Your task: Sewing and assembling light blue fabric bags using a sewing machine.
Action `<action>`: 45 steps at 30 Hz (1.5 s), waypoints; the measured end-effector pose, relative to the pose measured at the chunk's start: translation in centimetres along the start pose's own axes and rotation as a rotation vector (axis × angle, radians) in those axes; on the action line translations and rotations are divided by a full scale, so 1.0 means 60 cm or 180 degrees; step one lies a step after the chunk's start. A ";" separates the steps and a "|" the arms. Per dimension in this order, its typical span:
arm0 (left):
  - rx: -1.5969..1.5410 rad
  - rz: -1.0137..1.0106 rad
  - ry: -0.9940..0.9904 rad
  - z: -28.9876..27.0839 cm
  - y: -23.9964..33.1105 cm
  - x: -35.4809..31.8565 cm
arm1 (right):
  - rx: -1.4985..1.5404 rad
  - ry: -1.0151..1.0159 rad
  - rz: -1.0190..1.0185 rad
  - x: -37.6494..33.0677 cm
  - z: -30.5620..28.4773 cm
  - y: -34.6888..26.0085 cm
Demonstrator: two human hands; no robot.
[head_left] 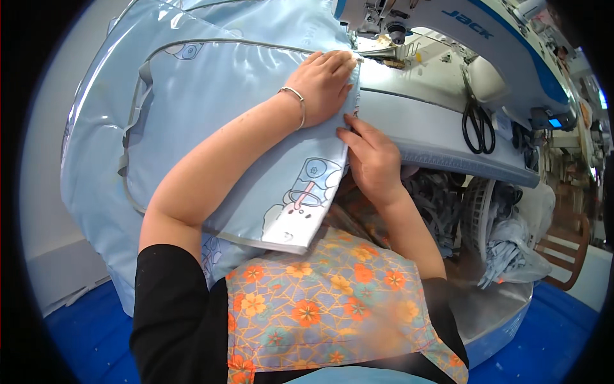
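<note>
A large light-blue, shiny fabric piece (211, 96) with grey bound edges and a printed cartoon animal covers the left and middle of the work surface. My left hand (325, 83) lies on it near its right edge, palm down, fingers stretched forward and close together. Lower along that edge, my right hand (374, 157) pinches the fabric between thumb and fingers. The near corner of the fabric hangs over my lap. Ahead of my left hand stands a white and blue sewing machine (448, 32); its presser foot area is partly hidden.
Black-handled scissors (478, 128) lie on the machine bed (422, 118) at the right. Below are a white basket (476, 211), grey fabric strips (435, 205) and a plastic bag (518, 249) with scraps. A brown wooden chair (569, 256) stands farther right.
</note>
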State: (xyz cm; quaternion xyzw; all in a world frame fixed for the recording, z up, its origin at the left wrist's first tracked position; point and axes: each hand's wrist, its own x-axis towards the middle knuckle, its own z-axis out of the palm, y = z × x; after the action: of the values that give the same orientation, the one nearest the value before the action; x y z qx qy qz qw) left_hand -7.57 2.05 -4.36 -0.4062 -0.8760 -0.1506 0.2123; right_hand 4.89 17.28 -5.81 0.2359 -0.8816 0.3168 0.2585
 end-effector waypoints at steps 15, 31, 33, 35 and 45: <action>-0.0293 -0.0288 -0.0102 -0.004 -0.003 0.006 | 0.0239 -0.0284 0.0113 0.072 -0.021 0.059; -0.0577 -0.0226 -0.0113 -0.007 -0.004 0.003 | -0.0372 -0.0378 -0.0037 0.114 0.000 0.091; -0.0591 -0.0165 -0.0170 -0.009 -0.005 0.004 | -0.0331 -0.0391 0.0016 0.120 -0.007 0.103; -0.0425 -0.0224 -0.0245 -0.012 -0.002 0.006 | 0.0018 -0.0410 0.0099 0.131 -0.013 0.120; -0.0333 -0.0146 0.0080 -0.009 0.001 0.005 | -0.0417 -0.0518 -0.0547 0.138 -0.012 0.134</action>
State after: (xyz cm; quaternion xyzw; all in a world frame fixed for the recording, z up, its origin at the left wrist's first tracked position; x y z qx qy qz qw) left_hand -7.57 2.07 -3.72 -0.3946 -0.8732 -0.2061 0.1983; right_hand -5.78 21.21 -3.81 0.3182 -0.8950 0.2149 0.2271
